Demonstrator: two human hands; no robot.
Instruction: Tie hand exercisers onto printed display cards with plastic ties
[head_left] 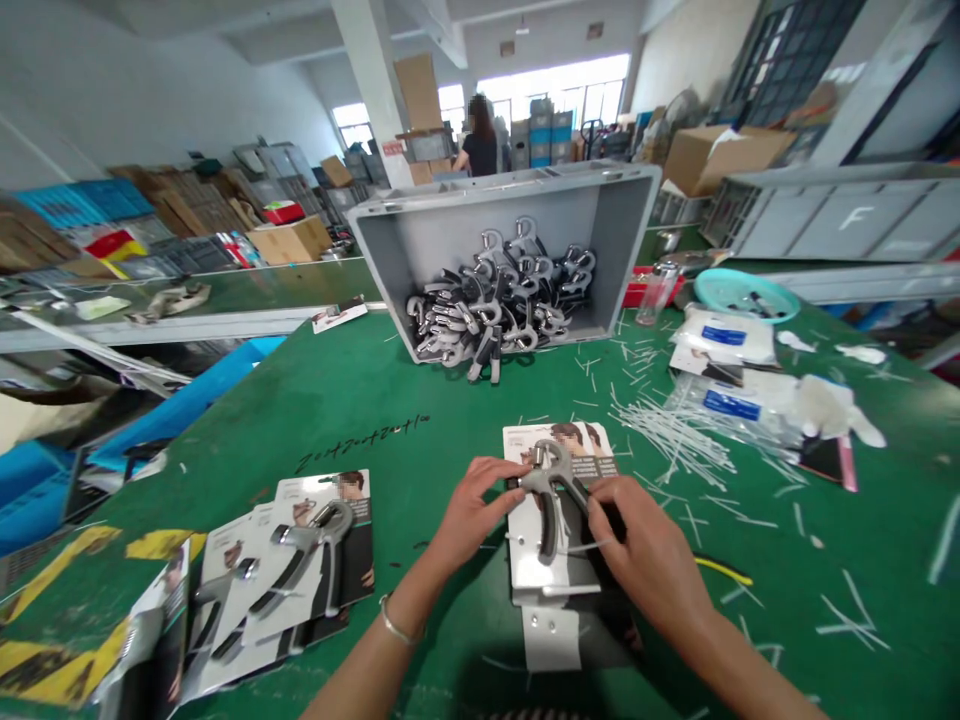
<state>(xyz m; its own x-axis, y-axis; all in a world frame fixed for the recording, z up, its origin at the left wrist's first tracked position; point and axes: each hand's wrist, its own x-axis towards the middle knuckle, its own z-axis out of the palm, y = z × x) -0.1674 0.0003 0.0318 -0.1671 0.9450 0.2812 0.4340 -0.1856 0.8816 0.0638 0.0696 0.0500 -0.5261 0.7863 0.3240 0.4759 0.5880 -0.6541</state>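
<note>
A grey and black hand grip strengthener [549, 520] lies on a stack of printed backing cards [529, 570] in front of me. My left hand [476, 510] pinches the spring end of the strengthener between thumb and fingers. Closed around its right handle is my right hand [645, 540], whose fingers partly hide that handle. A thin white cable tie [589, 547] runs across the lower handles towards my right fingers. To the left, more strengtheners [304, 560] rest on overlapping cards [259, 610].
A tipped grey crate [630, 250] holds many loose strengtheners [495, 300]. Cable ties [675, 435] are scattered at right, near plastic bags [727, 345], white gloves [832, 405] and a turquoise basin [712, 288]. A person [480, 145] is in the background.
</note>
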